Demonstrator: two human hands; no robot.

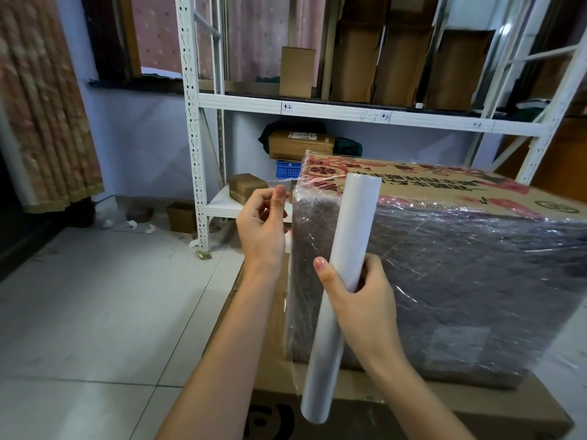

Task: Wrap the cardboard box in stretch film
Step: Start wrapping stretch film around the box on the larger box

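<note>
While the right hand (359,300) grips the stiff film roll (341,296) mid-length beside the part-wrapped cardboard box (444,265), the left hand (263,223) pinches the thin, clingy, tear-prone stretch film (279,182) at its free edge.

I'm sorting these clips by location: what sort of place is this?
Probably a small stockroom or packing room. White metal shelving with numbered bays holds cardboard cartons, and a large cardboard box is being wrapped in film from a stretch film roll.
</note>
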